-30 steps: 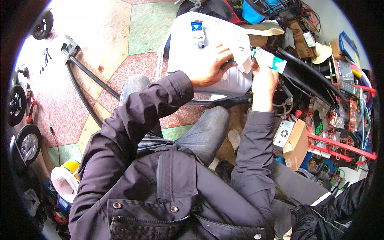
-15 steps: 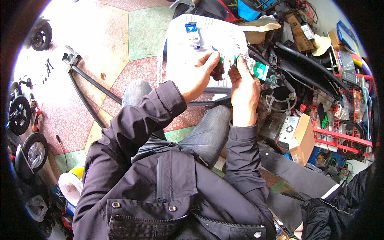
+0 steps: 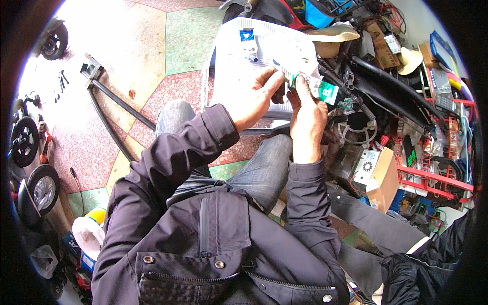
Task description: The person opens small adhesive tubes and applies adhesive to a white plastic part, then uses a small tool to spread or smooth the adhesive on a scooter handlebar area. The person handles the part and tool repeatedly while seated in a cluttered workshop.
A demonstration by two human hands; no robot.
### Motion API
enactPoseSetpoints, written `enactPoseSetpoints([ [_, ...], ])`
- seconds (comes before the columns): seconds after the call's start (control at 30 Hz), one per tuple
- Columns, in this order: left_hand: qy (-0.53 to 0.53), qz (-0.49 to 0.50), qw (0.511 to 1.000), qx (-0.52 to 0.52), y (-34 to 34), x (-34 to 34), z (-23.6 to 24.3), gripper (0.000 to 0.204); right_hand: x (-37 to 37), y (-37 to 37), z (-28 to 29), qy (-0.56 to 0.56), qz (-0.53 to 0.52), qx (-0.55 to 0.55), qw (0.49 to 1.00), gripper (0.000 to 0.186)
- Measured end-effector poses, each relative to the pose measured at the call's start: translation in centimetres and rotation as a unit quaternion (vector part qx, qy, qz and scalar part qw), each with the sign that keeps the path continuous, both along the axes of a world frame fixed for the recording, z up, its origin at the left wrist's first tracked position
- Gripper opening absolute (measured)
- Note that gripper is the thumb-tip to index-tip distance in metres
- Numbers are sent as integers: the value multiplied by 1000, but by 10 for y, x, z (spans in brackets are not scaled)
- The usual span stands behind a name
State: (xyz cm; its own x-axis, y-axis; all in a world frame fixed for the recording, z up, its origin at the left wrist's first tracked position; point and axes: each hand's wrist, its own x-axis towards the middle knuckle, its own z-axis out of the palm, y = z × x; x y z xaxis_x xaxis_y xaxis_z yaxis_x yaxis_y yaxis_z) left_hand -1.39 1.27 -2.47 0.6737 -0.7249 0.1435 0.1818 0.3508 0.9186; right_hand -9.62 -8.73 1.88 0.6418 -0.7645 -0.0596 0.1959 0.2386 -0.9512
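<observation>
My right hand is closed on a green-and-white squeeze tube, thumb over its narrow end. Beside it, my left hand pinches a small green piece, probably a cap, at the tube's tip; whether the two parts touch I cannot tell. Both hands are over a white ribbed board or panel. A blue-and-white tube lies on that panel, above my hands.
Black bent tubing lies on the tiled floor, with wheels along the left. Cluttered boxes, a straw hat and red metal frames crowd the right. Someone's dark-clothed limb is at lower right.
Since a second ago, my right hand has moved left and toward me with the green tube. My left hand has closed on the small green piece and now meets the right at the tube's tip.
</observation>
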Motion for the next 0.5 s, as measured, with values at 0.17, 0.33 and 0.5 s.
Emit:
enactPoseSetpoints([
  [0.17, -54, 10, 998, 11, 3, -8, 11, 35, -4, -2, -7, -16, 3, -9, 1000, 22],
  [0.33, -92, 50, 994, -31, 2, -14, -3, 29, -10, 4, -2, -35, 33, 7, 999, 22],
  [0.5, -240, 148, 956, -77, -1, -16, -19, 10, -17, 12, -2, -2, 14, 82, 997, 15],
])
